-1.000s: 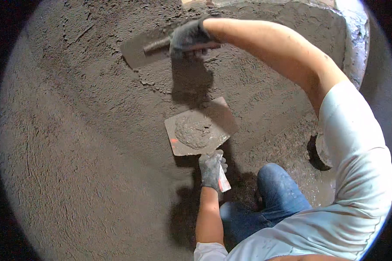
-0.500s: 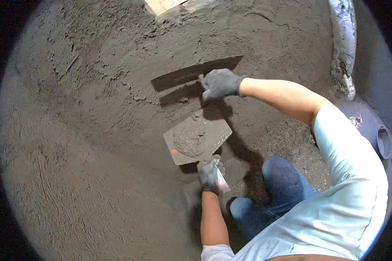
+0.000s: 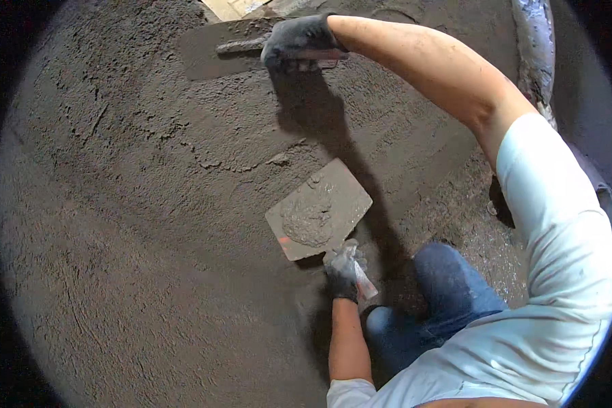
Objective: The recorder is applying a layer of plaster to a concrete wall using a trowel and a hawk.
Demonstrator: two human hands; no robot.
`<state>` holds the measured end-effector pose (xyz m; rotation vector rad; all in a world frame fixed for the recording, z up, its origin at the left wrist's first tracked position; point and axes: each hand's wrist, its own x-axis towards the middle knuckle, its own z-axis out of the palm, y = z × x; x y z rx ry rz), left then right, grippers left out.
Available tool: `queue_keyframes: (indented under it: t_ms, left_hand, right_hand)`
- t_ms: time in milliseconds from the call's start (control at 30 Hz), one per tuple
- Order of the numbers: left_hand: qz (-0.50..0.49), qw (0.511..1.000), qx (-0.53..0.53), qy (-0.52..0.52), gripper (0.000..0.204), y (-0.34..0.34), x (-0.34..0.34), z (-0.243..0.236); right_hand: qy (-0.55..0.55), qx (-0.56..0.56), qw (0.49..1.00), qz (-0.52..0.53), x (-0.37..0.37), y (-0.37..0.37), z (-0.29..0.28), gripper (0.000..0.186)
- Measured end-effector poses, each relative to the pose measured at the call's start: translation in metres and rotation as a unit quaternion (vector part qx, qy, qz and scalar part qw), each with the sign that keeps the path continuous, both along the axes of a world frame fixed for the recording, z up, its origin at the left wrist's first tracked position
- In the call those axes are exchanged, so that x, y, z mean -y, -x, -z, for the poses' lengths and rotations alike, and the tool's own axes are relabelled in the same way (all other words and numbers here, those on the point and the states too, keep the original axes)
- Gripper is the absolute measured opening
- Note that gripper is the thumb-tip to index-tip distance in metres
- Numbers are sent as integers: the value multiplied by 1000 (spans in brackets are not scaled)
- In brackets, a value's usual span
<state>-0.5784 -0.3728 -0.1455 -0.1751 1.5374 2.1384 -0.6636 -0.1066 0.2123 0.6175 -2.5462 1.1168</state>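
Observation:
My right hand (image 3: 302, 42), in a dark grey glove, is closed around the handle of a plastering trowel (image 3: 200, 51). The trowel's long blade lies against the grey, wet-looking mortar surface (image 3: 204, 122) at the top of the view, its left end pointing left. Lower down, my left hand (image 3: 341, 273), gloved and smeared with mortar, grips the handle of a plasterer's hawk (image 3: 350, 200). A heap of wet mortar (image 3: 307, 221) rests on the hawk's flat plate. My left fingers are partly hidden by the handle and the mortar smears.
Pale wooden board (image 3: 234, 8) shows at the top edge, just above the trowel. At the upper right a mortar-stained, wrapped pipe (image 3: 534, 51) runs downward. My bent knee (image 3: 449, 275) in blue jeans is below and right of the hawk, beside rough, speckled ground (image 3: 483, 231).
My right hand has swept the trowel up and to the left, close to the wooden board, and its blade now lies flatter. The hawk and my left hand have shifted slightly right.

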Motion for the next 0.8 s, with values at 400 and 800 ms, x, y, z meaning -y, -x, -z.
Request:
queue_keyframes:
  t_ms: [400,800]
  left_hand:
    - [3,998,-3,-58,17,-11,69,32]
    - [0,999,-7,40,45,-15,34,25]
  right_hand:
    - [-346,-328,855,202,-45,-21,184,3]
    - [-369,-346,830,236,21,21,155,26]
